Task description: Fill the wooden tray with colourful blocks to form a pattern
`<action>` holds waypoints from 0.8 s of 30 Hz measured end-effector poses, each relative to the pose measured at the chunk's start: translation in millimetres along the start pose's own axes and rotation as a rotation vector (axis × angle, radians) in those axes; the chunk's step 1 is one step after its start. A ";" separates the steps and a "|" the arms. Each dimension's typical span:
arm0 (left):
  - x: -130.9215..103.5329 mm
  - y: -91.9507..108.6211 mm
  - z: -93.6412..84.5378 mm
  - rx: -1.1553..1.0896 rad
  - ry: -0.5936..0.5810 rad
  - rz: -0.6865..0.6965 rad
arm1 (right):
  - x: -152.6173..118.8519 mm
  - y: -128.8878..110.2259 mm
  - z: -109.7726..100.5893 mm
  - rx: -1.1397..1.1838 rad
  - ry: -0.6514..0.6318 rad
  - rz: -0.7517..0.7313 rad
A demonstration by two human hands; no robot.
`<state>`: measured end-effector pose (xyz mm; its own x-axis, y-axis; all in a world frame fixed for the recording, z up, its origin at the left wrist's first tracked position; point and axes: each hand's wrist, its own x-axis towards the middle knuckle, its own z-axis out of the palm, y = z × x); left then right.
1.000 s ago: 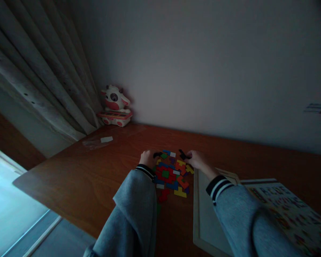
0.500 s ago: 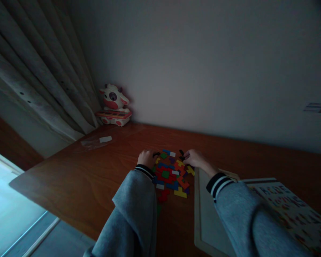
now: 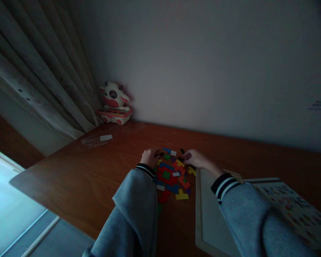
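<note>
Colourful flat puzzle pieces lie in a loose pile on the brown table, with a green square piece (image 3: 166,174) among red ones and a yellow piece (image 3: 182,195) at the near edge. My left hand (image 3: 149,157) is at the pile's far left, its fingers closed on a black piece (image 3: 158,155). Across the pile, my right hand (image 3: 193,158) has its fingers pinched together at a dark piece (image 3: 181,159), close to a yellow piece. Another small black piece (image 3: 182,151) lies just beyond those fingertips.
A pale framed board (image 3: 199,214) lies right of the pile, partly under my right forearm. A printed sheet (image 3: 289,200) is farther right. At the back left stand a cow toy (image 3: 115,103) and a white card (image 3: 106,137) on clear plastic. A curtain (image 3: 42,67) hangs at left.
My left hand has shifted slightly right with the black piece. My right hand has barely moved; the dark piece at its fingertips sits slightly differently. The view has shifted a little.
</note>
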<state>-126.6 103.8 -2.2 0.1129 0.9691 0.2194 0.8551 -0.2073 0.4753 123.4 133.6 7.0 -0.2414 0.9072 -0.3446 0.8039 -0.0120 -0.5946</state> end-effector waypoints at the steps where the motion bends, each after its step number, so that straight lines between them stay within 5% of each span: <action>1: 0.3 -0.4 0.8 -0.014 -0.003 0.004 | -0.6 -0.7 0.1 -0.001 -0.003 0.007; 16: -4.8 15.2 4.5 0.001 -0.005 0.081 | -12.7 -13.2 1.6 -0.005 -0.051 0.012; 24: -7.8 24.7 4.6 -0.018 0.023 0.115 | -3.6 -0.6 1.5 -0.005 0.241 0.021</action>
<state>-104.0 91.7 4.0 0.1976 0.9356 0.2924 0.8279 -0.3190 0.4613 122.9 129.7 7.5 -0.0882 0.9809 -0.1732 0.8105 -0.0304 -0.5850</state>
